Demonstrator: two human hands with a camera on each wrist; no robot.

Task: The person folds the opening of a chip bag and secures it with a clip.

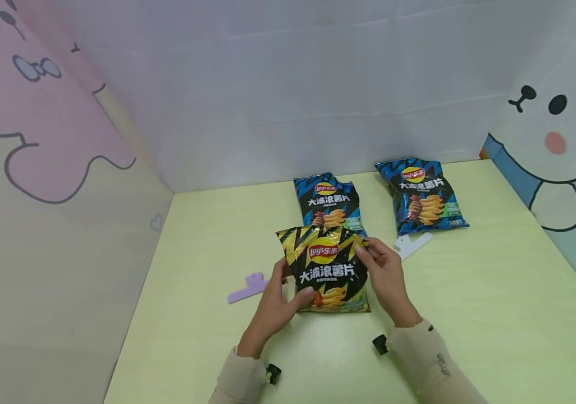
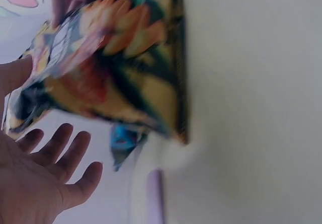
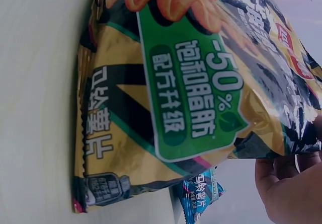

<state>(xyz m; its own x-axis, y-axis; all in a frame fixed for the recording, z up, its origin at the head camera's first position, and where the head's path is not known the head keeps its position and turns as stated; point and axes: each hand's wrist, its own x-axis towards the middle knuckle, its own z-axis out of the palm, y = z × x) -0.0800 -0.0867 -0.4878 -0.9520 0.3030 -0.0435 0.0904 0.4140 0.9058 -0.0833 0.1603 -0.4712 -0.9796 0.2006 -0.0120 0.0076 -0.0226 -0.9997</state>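
1. Yellow bag stood upright between both hands, above mid-table; contact with the table could not be told.
2. Left hand: thumb on bag's front, fingers spread apart behind.
3. Right hand: thumb and fingers pinched its upper right corner.
4. Purple clip lay near left hand; blue bag behind yellow bag.
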